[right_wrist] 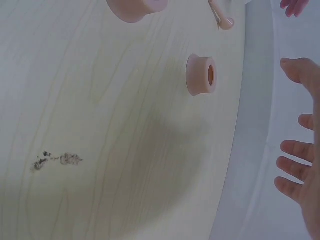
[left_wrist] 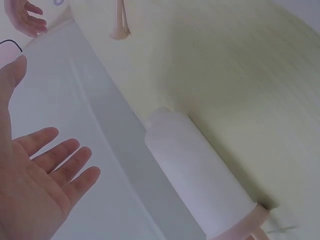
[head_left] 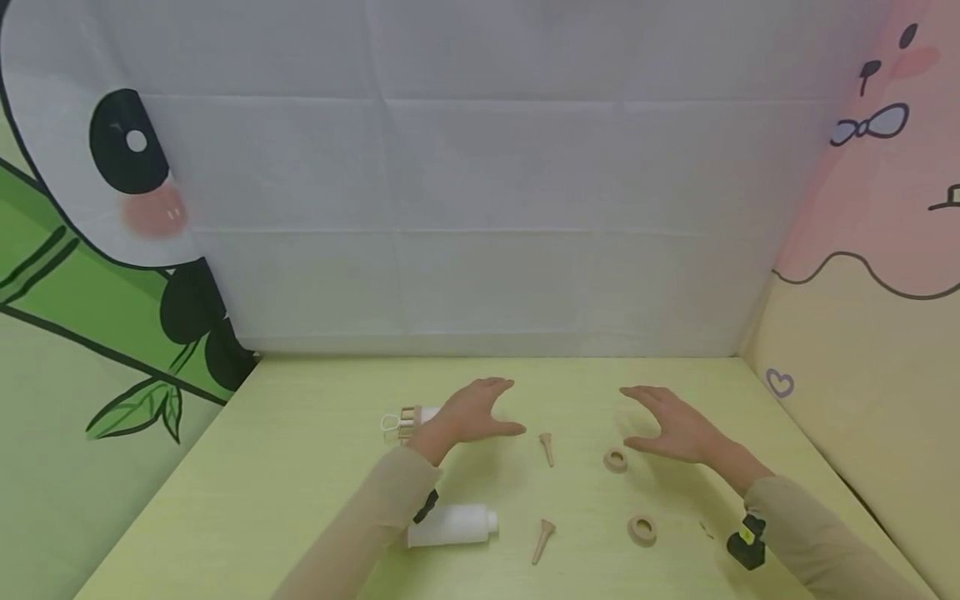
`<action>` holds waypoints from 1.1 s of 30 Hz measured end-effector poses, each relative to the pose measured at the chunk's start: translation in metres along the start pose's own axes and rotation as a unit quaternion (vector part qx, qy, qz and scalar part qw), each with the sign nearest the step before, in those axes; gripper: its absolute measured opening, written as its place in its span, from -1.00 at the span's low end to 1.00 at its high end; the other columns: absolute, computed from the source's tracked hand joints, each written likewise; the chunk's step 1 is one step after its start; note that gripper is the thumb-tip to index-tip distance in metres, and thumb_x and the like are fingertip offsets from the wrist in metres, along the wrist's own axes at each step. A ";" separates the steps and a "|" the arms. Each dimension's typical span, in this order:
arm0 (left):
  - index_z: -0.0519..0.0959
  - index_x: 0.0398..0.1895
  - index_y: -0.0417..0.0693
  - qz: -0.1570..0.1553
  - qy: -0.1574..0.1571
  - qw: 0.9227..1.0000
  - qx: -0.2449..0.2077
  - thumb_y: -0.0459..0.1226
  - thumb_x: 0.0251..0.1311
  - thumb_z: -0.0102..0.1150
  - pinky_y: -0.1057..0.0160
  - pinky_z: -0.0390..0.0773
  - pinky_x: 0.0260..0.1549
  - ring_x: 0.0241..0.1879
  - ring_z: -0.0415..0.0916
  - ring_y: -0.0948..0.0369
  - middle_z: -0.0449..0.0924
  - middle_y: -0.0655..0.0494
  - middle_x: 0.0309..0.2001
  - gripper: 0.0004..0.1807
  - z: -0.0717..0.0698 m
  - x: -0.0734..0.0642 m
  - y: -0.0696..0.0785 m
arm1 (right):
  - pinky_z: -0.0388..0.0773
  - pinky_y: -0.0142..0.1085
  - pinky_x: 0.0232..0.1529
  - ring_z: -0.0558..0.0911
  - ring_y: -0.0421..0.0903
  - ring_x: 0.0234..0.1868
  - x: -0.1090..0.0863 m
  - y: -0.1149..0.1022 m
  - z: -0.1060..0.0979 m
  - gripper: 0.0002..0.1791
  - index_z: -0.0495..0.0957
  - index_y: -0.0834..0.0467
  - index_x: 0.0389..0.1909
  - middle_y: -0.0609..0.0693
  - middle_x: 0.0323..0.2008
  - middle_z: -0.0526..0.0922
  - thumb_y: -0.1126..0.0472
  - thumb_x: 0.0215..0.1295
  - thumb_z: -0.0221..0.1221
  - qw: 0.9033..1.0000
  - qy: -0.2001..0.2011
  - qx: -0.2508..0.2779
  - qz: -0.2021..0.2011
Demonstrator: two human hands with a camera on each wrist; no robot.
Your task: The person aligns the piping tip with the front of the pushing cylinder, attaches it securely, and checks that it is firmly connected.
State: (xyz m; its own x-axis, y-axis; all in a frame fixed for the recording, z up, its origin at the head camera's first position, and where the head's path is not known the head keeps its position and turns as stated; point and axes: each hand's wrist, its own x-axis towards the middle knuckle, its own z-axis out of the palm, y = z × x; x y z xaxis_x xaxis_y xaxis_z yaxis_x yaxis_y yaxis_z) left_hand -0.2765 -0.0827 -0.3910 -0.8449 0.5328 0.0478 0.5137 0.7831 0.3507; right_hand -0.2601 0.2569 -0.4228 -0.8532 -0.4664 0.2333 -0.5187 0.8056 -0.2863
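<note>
My left hand (head_left: 471, 412) hovers over the table with its fingers apart and nothing in it. Below and behind it lies a white cylinder with a tan slotted end and a wire loop (head_left: 391, 422), partly hidden by the hand; its white body (left_wrist: 195, 170) shows in the left wrist view. Nearer me, a white bottle-shaped cylinder (head_left: 453, 525) lies on its side, its left end overlapped by my sleeve. My right hand (head_left: 678, 425), also spread and holding nothing, is raised to the right of a small tan ring-shaped collar (head_left: 616, 460). A second such collar (head_left: 642, 530) sits closer to me.
Two small tan funnel-shaped pegs, a far one (head_left: 547, 448) and a near one (head_left: 543, 542), lie between the hands. A dark smudge (right_wrist: 55, 159) marks the pale wooden table (head_left: 300, 467). White sheeting (head_left: 495, 283) rises behind it, and printed panels flank both sides.
</note>
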 end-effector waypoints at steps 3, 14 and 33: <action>0.21 0.31 -0.12 0.002 -0.005 1.000 -0.006 0.14 0.02 0.16 0.03 0.23 0.17 0.25 0.17 -0.01 0.23 -0.07 0.27 -0.15 0.003 0.002 0.002 | 0.27 0.16 0.07 0.28 0.22 0.19 0.000 0.000 0.001 -0.16 0.23 0.16 0.27 0.23 0.19 0.31 -0.18 0.02 0.24 1.000 -0.001 0.000 0.000; 0.26 0.27 -0.14 0.000 -0.018 0.998 -0.055 0.05 0.01 0.23 0.08 0.21 0.19 0.25 0.19 0.03 0.28 -0.04 0.24 -0.21 0.017 0.007 0.005 | 0.29 0.15 0.05 0.29 0.22 0.18 -0.001 -0.003 0.008 -0.17 0.25 0.16 0.26 0.23 0.18 0.32 -0.14 0.01 0.26 1.000 0.001 0.019 -0.003; 0.41 0.12 -0.26 -0.012 -0.015 0.992 -0.124 -0.24 -0.03 0.33 0.15 0.45 -0.03 0.05 0.43 0.00 0.44 -0.07 0.11 -0.40 0.028 0.018 0.013 | 0.32 0.10 0.05 0.38 0.20 0.12 -0.003 -0.005 0.027 -0.26 0.34 0.23 0.18 0.18 0.14 0.41 -0.07 0.02 0.29 0.994 0.003 0.111 0.016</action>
State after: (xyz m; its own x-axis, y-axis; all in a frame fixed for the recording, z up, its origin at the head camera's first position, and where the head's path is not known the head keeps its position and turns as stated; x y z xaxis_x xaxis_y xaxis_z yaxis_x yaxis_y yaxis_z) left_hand -0.2814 -0.0538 -0.4123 -0.8494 0.5277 0.0095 0.4381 0.6949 0.5702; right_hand -0.2569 0.2445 -0.4474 -0.8694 -0.4391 0.2265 -0.4912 0.7186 -0.4922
